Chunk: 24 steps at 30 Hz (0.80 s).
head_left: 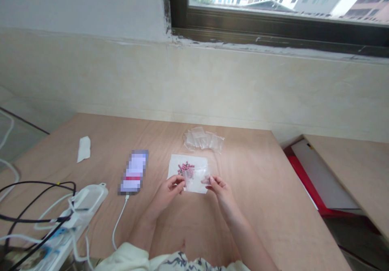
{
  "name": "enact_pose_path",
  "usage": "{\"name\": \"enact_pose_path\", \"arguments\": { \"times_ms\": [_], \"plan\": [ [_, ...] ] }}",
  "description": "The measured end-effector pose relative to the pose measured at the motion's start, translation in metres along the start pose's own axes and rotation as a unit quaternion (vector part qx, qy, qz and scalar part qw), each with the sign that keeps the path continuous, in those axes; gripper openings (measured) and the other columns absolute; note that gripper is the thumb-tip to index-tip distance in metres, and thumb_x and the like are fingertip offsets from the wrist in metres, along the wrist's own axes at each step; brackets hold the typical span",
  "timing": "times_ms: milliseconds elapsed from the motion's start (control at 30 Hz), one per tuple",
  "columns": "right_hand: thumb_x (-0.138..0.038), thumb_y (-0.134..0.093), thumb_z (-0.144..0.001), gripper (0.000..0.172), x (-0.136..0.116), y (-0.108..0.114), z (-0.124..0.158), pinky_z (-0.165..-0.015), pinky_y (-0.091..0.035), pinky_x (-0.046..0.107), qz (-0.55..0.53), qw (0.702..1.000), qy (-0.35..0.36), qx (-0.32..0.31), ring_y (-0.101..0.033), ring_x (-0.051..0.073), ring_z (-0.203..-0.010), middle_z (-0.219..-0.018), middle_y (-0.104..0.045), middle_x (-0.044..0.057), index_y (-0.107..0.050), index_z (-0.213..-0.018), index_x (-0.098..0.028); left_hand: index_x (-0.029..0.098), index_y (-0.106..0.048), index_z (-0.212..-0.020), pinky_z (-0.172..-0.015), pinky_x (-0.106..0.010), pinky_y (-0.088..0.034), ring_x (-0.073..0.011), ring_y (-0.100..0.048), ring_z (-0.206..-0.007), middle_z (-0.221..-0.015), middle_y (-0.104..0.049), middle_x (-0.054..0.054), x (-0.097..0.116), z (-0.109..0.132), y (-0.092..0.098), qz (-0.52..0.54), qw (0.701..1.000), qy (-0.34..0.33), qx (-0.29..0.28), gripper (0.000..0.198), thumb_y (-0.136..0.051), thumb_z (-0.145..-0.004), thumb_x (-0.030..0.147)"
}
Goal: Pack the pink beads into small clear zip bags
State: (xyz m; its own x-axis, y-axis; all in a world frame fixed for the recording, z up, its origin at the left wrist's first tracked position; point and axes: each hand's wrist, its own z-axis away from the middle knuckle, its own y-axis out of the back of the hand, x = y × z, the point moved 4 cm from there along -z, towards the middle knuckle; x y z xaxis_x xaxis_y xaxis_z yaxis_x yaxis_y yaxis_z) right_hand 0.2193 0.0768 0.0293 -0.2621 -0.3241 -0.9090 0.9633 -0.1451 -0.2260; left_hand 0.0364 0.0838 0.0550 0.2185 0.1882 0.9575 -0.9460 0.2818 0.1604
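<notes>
A small clear plastic bag (197,174) is stretched between my two hands, above a white sheet of paper (173,163). My left hand (172,188) pinches its left edge between thumb and fingers. At the opposite side, my right hand (219,186) has closed thumb and forefinger on the bag's right edge. A loose cluster of small pink and dark red beads (185,167) lies on the paper, just beyond my left fingertips. The bag partly covers the beads' near side; whether it contains anything, I cannot tell.
Several flat clear bags (203,139) lie behind the paper. To the left are a phone (134,171) on a white charging cable (117,224), a white paper scrap (84,148) and a power strip (88,200) with tangled cables. The desk (258,206) meets the wall below a window.
</notes>
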Motion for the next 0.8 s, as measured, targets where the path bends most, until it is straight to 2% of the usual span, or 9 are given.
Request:
{"name": "enact_pose_path", "arguments": {
  "times_ms": [100,367,433,533,567,600,667,733,800],
  "plan": [
    [-0.046,-0.059,-0.063,0.033,0.013,-0.002,0.002,-0.065,-0.041,0.03,-0.001,1.0,-0.021,-0.009,-0.058,0.018,-0.073,-0.072,-0.065,0.006,-0.06,-0.076,-0.016,0.016,-0.055,-0.078,-0.058,-0.021,-0.041,-0.0099,-0.049,-0.058,-0.066,-0.053,0.001,0.004,0.006,0.0,-0.014,1.0,0.001,-0.007,0.02,-0.049,-0.073,0.034],
    [-0.05,-0.057,-0.061,0.036,0.019,-0.006,0.003,-0.06,-0.04,0.031,0.036,0.999,-0.031,-0.004,-0.057,0.019,-0.066,-0.067,-0.064,0.006,-0.057,-0.074,-0.016,0.016,-0.056,-0.074,-0.058,-0.021,-0.04,-0.0121,-0.049,-0.063,-0.066,-0.054,0.0,0.001,0.012,0.002,-0.053,0.998,-0.015,-0.007,0.023,-0.047,-0.073,0.037],
    [-0.048,-0.06,-0.057,0.034,0.02,-0.003,0.003,-0.058,-0.04,0.03,0.065,0.997,-0.009,0.036,-0.054,0.019,-0.064,-0.069,-0.061,0.005,-0.053,-0.074,-0.019,0.015,-0.055,-0.07,-0.058,-0.021,-0.04,-0.0123,-0.049,-0.063,-0.065,-0.054,0.0,0.004,0.013,0.003,-0.056,0.998,-0.016,-0.006,0.023,-0.047,-0.073,0.036],
    [-0.041,-0.066,-0.05,0.034,0.008,0.0,0.01,-0.057,-0.039,0.029,0.134,0.981,0.063,0.126,-0.05,0.017,-0.064,-0.071,-0.055,0.002,-0.047,-0.071,-0.021,0.016,-0.054,-0.066,-0.059,-0.021,-0.039,-0.012,-0.049,-0.064,-0.064,-0.053,0.001,0.009,0.015,0.004,-0.049,0.999,-0.018,-0.01,0.02,-0.049,-0.072,0.034],
    [-0.04,-0.065,-0.051,0.032,0.003,-0.004,0.013,-0.057,-0.038,0.028,0.152,0.978,0.079,0.118,-0.048,0.016,-0.064,-0.07,-0.053,0.002,-0.046,-0.069,-0.021,0.016,-0.053,-0.064,-0.059,-0.021,-0.038,-0.0117,-0.049,-0.063,-0.063,-0.053,0.002,0.012,0.016,0.003,-0.049,0.999,-0.021,-0.014,0.019,-0.05,-0.072,0.033],
    [-0.04,-0.063,-0.054,0.029,-0.003,-0.011,0.017,-0.056,-0.037,0.027,0.164,0.98,0.082,0.083,-0.047,0.015,-0.062,-0.068,-0.052,0.001,-0.046,-0.068,-0.021,0.016,-0.052,-0.063,-0.059,-0.021,-0.038,-0.0113,-0.049,-0.063,-0.063,-0.053,0.002,0.014,0.017,0.002,-0.05,0.998,-0.026,-0.021,0.018,-0.05,-0.072,0.031],
    [-0.04,-0.056,-0.064,0.023,-0.009,-0.031,0.024,-0.053,-0.035,0.024,0.174,0.982,0.059,-0.038,-0.045,0.012,-0.057,-0.063,-0.049,-0.001,-0.046,-0.065,-0.02,0.016,-0.051,-0.061,-0.058,-0.02,-0.037,-0.0107,-0.048,-0.061,-0.06,-0.051,0.003,0.018,0.019,-0.002,-0.063,0.997,-0.035,-0.035,0.018,-0.05,-0.072,0.03],
    [-0.041,-0.049,-0.07,0.024,-0.013,-0.047,0.03,-0.05,-0.033,0.023,0.185,0.974,0.03,-0.127,-0.042,0.011,-0.054,-0.058,-0.048,-0.002,-0.047,-0.062,-0.018,0.016,-0.05,-0.059,-0.055,-0.02,-0.036,-0.0103,-0.046,-0.058,-0.058,-0.049,0.003,0.02,0.02,-0.007,-0.082,0.995,-0.041,-0.047,0.019,-0.049,-0.072,0.029],
    [-0.039,-0.047,-0.071,0.025,-0.014,-0.057,0.031,-0.048,-0.031,0.022,0.194,0.967,0.02,-0.164,-0.041,0.01,-0.051,-0.054,-0.046,-0.003,-0.047,-0.06,-0.018,0.016,-0.05,-0.057,-0.053,-0.02,-0.035,-0.0102,-0.044,-0.056,-0.057,-0.048,0.003,0.021,0.021,-0.011,-0.096,0.993,-0.045,-0.056,0.02,-0.049,-0.072,0.029]
  ]
}}
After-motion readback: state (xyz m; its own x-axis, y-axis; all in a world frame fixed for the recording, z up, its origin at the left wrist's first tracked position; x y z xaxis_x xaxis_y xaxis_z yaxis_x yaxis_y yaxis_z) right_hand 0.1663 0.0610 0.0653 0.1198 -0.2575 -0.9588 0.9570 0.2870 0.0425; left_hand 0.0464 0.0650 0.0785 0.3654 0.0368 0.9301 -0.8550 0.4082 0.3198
